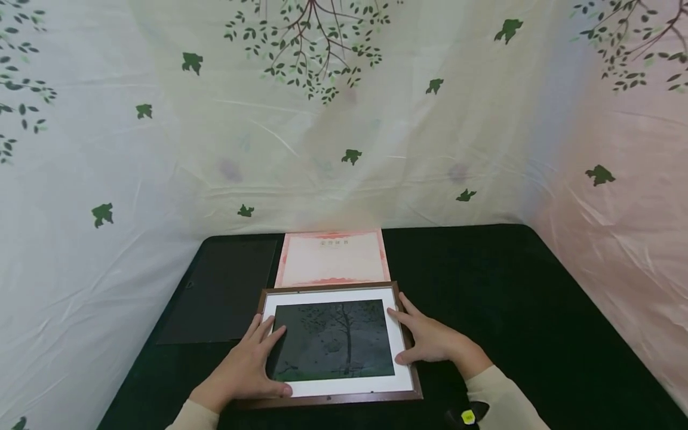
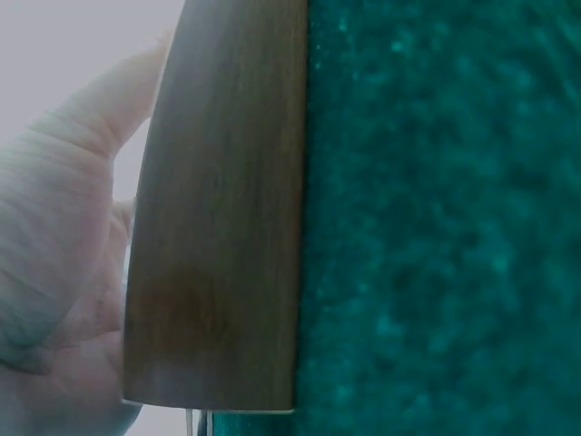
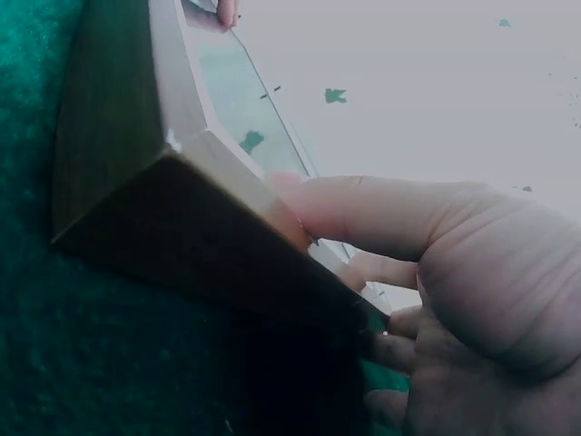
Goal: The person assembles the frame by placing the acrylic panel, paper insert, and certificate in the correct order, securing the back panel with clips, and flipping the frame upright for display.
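A brown wooden picture frame [image 1: 317, 399] lies on the dark green tabletop in the head view. Inside its border sits a white mat [image 1: 333, 388] around a dark glossy pane [image 1: 333, 340] that reflects a tree pattern. My left hand [image 1: 242, 367] spreads over the left side, fingertips on the mat and thumb near the lower edge. On the right, my right hand [image 1: 432, 340] rests thumb and fingertips on the mat and the frame's side. The left wrist view shows the frame's wooden side [image 2: 218, 209] close up; in the right wrist view, a frame corner [image 3: 172, 159] stands before the hand.
Behind the frame lies a certificate sheet [image 1: 333, 263] with a pink-red border, its lower end at the frame's top edge. A flat black backing board [image 1: 226, 286] lies to the left. Patterned cloth walls [image 1: 349, 197] surround the table [image 1: 537, 334].
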Tool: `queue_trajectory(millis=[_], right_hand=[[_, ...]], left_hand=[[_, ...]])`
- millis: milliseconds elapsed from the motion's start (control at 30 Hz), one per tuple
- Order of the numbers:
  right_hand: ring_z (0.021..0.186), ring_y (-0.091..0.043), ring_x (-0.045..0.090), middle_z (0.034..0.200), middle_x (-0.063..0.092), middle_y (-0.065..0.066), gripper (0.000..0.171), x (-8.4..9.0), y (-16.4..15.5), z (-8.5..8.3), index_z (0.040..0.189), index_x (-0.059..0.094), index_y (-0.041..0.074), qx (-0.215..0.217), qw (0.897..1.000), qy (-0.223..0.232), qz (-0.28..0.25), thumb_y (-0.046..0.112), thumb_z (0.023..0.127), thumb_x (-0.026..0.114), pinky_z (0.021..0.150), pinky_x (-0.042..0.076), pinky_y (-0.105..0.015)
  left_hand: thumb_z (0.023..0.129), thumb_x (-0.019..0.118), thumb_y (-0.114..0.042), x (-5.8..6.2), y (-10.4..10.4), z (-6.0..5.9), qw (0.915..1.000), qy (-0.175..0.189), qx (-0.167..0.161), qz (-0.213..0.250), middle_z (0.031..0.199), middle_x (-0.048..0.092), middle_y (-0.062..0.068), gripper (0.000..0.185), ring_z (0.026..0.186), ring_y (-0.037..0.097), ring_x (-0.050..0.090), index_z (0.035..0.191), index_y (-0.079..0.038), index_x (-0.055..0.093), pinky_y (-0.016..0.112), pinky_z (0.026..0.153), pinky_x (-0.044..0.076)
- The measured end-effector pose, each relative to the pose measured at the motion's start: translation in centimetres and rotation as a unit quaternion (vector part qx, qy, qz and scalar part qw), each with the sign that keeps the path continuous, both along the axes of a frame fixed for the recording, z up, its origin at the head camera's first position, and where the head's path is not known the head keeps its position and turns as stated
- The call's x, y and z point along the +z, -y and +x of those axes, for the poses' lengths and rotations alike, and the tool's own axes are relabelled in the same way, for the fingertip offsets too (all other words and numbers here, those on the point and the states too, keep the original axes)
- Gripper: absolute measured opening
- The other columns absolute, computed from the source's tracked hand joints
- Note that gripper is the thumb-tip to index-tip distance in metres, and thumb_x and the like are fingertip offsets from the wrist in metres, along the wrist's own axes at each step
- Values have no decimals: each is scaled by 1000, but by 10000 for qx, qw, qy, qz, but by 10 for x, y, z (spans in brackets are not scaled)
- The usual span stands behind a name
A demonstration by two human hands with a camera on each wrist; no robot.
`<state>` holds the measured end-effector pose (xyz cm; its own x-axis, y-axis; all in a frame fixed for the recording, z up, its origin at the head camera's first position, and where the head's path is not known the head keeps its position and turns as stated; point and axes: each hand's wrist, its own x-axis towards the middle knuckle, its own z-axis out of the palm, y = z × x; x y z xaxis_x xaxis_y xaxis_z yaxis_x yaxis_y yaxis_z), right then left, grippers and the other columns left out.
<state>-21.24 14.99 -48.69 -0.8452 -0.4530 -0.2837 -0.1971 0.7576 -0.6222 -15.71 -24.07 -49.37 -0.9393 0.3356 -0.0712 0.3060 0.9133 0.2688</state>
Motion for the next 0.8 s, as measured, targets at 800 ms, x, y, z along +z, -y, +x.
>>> queue_trajectory(millis=[800], right_hand=[[144,-36,12,161,-9,-1,100,-8,-6,3,152,30,26,-175,9987,189,-443,44,70,84,105,32,-58]], left_hand=[[44,62,-91,0,-3,1,9997,33,117,217,154,27,17,128,144,44,7,145,-14,44,65,97,37]])
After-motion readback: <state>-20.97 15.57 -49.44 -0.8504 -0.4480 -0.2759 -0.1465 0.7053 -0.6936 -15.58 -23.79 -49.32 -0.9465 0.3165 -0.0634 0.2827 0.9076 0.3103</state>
